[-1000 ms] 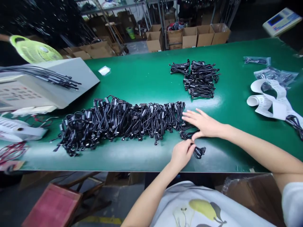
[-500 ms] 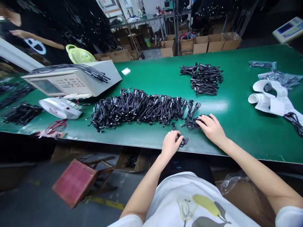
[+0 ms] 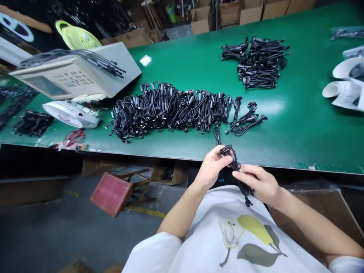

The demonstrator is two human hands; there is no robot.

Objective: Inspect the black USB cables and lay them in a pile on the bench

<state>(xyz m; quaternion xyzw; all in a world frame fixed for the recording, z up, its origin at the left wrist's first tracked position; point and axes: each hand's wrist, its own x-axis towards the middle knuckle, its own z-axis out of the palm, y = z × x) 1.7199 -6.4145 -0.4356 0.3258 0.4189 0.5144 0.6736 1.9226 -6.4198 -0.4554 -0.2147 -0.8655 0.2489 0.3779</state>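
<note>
My left hand is closed around a folded bunch of black cables at the table's front edge, close to my body. A rectangular connector port faces up by the left thumb. Lower down the same bunch, my right hand pinches it, and the plug ends hang below over my shirt. Just past my left fingers a single coiled cable lies on the table. A few loose cables rest to its right, beside the long heap of black cables.
Bundled cables are stacked toward the back right of the green table. A bench instrument and a white fan stand at left. Curled paper lies far right. A red stool stands below the table.
Both hands have lifted off the table and come together nearer my body, now holding a cable bunch. Fewer cables lie at the right spot. The view has tilted down.
</note>
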